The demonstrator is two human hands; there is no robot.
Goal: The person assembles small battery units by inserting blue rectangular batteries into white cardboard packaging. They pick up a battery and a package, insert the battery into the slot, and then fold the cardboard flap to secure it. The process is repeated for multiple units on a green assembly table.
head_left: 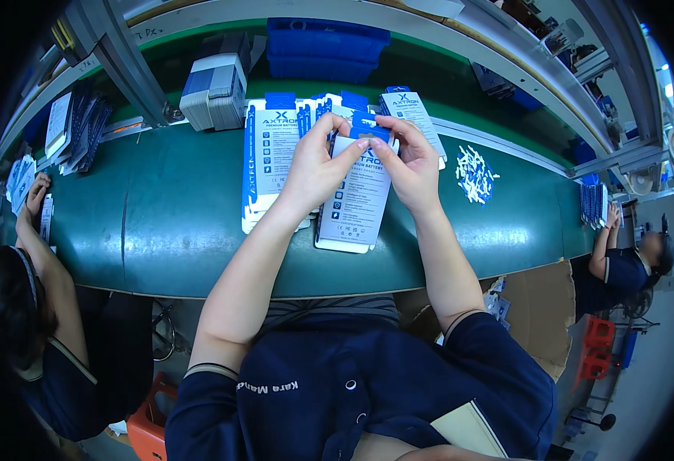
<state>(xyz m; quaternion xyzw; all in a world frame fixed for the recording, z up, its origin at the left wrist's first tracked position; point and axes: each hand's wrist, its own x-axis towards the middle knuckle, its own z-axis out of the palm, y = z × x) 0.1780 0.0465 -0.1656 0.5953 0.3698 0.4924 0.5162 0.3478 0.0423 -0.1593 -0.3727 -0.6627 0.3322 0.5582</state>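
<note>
fingertips (361, 144) pinch the blue hang tab of a white retail box (356, 201), both our hands closed on it.

we hold the box tilted over the green bench (168, 223), its lower end just above the near edge, likely to steady the tab while we work it. our left hand (318, 165) grips the top corner, thumb and forefinger shut; our right hand (410, 165) mirrors it. forearms converge upward. a stack of like boxes (272, 154) lies just left of the box; small white pieces (475, 175) sit well right.
</note>
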